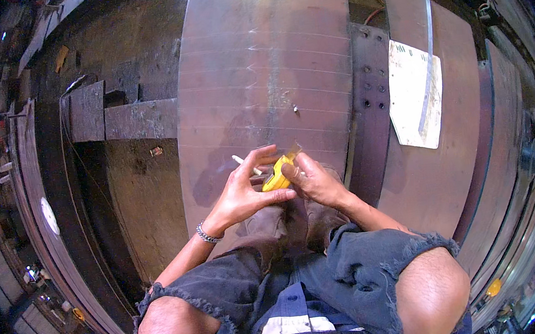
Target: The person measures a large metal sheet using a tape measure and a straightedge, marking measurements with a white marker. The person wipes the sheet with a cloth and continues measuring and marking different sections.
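Both hands grip a yellow tape measure (277,174) above the steel plate (257,70): left hand (244,192) cradles the case, right hand (311,182) apparently pinches the blade; draw it out straight.

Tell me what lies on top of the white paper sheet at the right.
A long thin metal strip lies across the white paper sheet, which rests on a steel plate. Whatever is under the strip stays hidden.

- The single head view sits above the person and looks steeply down, close over both knees (295,307) at six o'clock.
- It faces the steel plate (264,69) towards twelve o'clock.
- Its fisheye edges bend and darken at the rim.
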A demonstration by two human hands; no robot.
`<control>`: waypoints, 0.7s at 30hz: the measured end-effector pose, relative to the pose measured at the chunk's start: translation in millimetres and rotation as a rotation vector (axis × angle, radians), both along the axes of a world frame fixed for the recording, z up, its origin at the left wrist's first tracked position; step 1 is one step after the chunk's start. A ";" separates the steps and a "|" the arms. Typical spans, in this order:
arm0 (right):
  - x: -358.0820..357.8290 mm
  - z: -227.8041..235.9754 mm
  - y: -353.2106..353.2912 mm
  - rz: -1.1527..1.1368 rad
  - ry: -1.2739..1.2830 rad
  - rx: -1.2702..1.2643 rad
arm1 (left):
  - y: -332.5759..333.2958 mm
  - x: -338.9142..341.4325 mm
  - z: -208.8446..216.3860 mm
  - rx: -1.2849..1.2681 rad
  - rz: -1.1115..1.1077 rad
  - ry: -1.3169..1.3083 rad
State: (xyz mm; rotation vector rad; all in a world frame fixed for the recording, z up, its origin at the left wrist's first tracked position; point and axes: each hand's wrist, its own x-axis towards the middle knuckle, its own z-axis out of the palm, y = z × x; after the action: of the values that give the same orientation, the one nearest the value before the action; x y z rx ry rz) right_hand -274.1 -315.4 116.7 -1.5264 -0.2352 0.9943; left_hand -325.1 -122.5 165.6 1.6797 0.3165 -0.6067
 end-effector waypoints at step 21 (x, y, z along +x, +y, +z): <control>5.1 -16.3 8.6 0.024 0.319 0.006 | 21.9 -12.5 -27.9 -0.214 0.137 0.171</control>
State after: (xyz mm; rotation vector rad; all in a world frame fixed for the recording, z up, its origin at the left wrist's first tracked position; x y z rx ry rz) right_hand -269.0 -306.8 100.3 -1.3396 -0.0304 1.2375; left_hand -337.6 -100.6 137.6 1.3925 0.4687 -0.6590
